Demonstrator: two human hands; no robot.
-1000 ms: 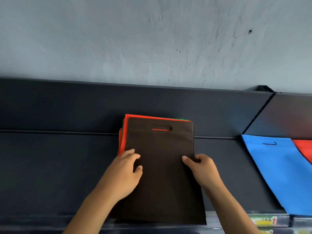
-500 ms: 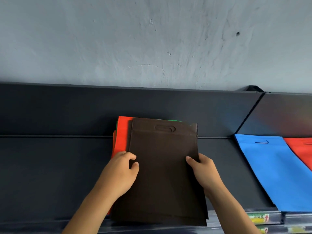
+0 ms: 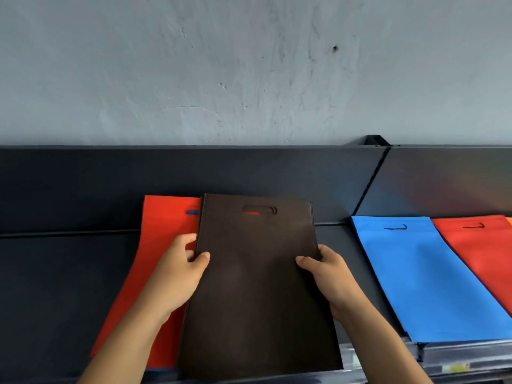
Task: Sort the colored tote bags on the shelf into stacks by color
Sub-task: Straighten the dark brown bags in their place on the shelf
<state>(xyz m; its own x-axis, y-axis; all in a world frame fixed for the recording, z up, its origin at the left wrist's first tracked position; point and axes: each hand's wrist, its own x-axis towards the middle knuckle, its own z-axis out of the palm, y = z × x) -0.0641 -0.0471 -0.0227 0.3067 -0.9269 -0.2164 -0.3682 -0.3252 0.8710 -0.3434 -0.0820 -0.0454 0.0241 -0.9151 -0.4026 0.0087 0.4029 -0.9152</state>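
left hand (image 3: 177, 275): grips brown bag (image 3: 257, 286) left edge
right hand (image 3: 329, 275): grips its right edge
brown bag: on shelf (image 3: 55, 286), overlapping red bag (image 3: 163, 245)
blue bag (image 3: 410, 273): right, beside another red bag (image 3: 476, 245)

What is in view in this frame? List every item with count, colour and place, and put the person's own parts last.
brown tote bag: one on top, maybe more beneath, dark brown, centre of the shelf, held at both side edges
red tote bag under it: one showing, red-orange, sticking out to the left of the brown one; a blue sliver shows at its handle slot
blue tote bag: one, bright blue, flat on the shelf to the right
red tote bag at right: one, red-orange, right of the blue one, cut off by the frame edge
shelf: one, dark grey, with a raised back panel
wall: grey plaster, behind the shelf
left hand: grips the brown bag's left edge
right hand: grips its right edge
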